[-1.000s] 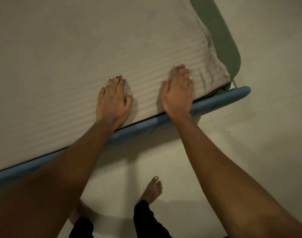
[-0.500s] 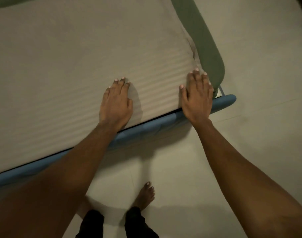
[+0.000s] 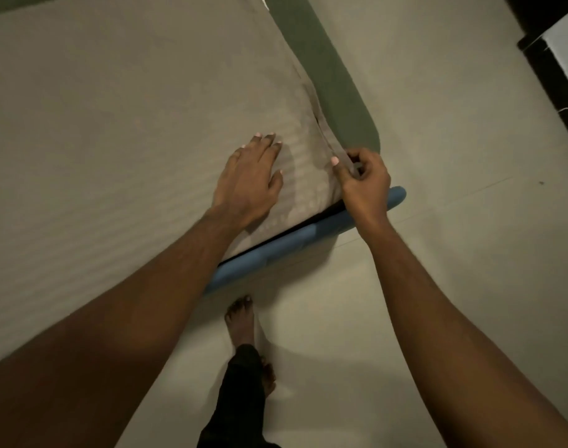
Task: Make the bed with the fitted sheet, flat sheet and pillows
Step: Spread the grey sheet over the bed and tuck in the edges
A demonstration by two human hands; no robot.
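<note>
A beige striped sheet (image 3: 114, 124) covers the mattress and fills the upper left of the head view. My left hand (image 3: 248, 181) lies flat on it near the bed's near right corner, fingers straight. At that corner my right hand (image 3: 362, 177) pinches the sheet's edge between thumb and curled fingers. A fold of the sheet runs up from the pinch along the mattress side. No pillows are in view.
A blue padded bed rail (image 3: 295, 247) runs along the near edge, a green padded rail (image 3: 334, 82) along the right side. My bare feet (image 3: 242, 321) stand on the pale floor beside the bed. A dark piece of furniture (image 3: 554, 76) sits at the upper right.
My right hand went from lying flat at the mattress corner to pinching the sheet's edge there. My left hand slid right, closer to the corner. The view shifted right.
</note>
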